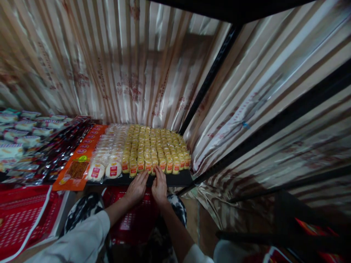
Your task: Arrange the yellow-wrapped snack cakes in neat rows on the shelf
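Rows of small yellow wrapped snack cakes with red labels stand close together on a black shelf. My left hand lies at the front edge with its fingers stretched toward the front row. Beside it, my right hand also has its fingers extended, the tips touching or very near the front packets. Neither hand shows anything lifted in it. Round white wrapped cakes with red labels sit just left of the yellow rows.
Left of the cakes lie an orange snack bag, dark shiny packets and white-and-green packets. Red baskets stand below the shelf. A black post rises at its right end, before a striped curtain.
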`<state>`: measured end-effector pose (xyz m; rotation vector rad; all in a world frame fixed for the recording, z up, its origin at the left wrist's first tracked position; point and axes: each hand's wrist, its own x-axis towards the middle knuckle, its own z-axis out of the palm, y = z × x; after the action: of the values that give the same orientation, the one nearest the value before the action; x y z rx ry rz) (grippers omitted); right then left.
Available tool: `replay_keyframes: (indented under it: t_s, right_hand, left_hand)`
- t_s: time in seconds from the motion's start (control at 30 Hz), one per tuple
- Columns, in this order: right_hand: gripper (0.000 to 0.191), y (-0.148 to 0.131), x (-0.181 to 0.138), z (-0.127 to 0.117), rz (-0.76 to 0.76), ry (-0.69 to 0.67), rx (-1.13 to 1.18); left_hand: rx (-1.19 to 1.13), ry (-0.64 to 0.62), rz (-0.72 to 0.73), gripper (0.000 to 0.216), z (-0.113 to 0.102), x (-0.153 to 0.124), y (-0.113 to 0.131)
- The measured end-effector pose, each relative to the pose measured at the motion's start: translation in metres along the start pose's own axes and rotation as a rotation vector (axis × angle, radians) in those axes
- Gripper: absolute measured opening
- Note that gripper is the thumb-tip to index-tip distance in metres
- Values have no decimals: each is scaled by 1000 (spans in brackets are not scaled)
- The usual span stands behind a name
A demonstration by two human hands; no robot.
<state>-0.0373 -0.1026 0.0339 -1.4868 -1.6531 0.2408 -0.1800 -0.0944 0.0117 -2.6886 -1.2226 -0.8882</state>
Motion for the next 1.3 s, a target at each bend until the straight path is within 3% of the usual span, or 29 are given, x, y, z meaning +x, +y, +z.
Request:
replay_keyframes:
  t_s: [0.23,0.43,0.53,0.83,1.0,1.13,1.3]
  right_hand:
    - [53,4,1,-5,84,23,109]
    - [46,6,13,-19,144,-88,93]
    - [44,5,16,-21,122,-94,51]
    - [43,3,24,-30,-29,-114,-78]
    - [44,-6,63,-53,-147,-93,-185]
    - [50,-10,105,-51,-217,-251,-293]
    - [60,-21,140,-32,-129,-458,-496]
  left_hand:
    - [29,-66,168,39,4,9,15]
    - [73,-134,237,38,14,24,18]
    - [117,-156,271,39,18,27,11]
    - [160,-52,453,33,15,33,-8]
    - [171,-81,437,37,14,32,-9]
    - [175,-186,414,40,8,36,-6]
    - [182,-197,405,40,6,38,-5]
